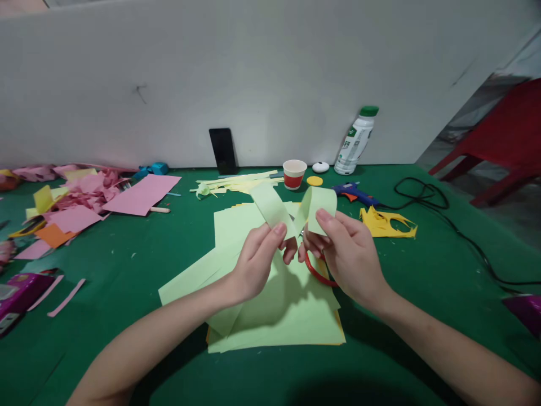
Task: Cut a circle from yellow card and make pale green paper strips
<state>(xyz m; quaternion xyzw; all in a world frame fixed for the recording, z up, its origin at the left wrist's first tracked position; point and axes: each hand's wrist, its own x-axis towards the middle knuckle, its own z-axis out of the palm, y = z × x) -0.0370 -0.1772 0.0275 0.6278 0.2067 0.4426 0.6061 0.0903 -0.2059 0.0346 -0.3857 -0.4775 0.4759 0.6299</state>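
Observation:
A light green paper strip [270,204] is bent between my two hands, above the middle of the table. My left hand [258,260] pinches its left part between thumb and fingers. On the other side my right hand [349,254] grips the curled right part, where the paper loops over. Below them lies a stack of light green paper sheets [270,316], with yellow edges peeking out underneath. Scissors with a red handle [318,273] rest on the stack, partly covered by my right hand.
Pink paper scraps [91,194] pile up at the left. Along the back stand a phone [223,151], a paper cup [294,175] and a leaning bottle [355,142]. A blue glue gun [355,194] trails a black cord [465,237] rightward, beside a yellow paper offcut [382,224].

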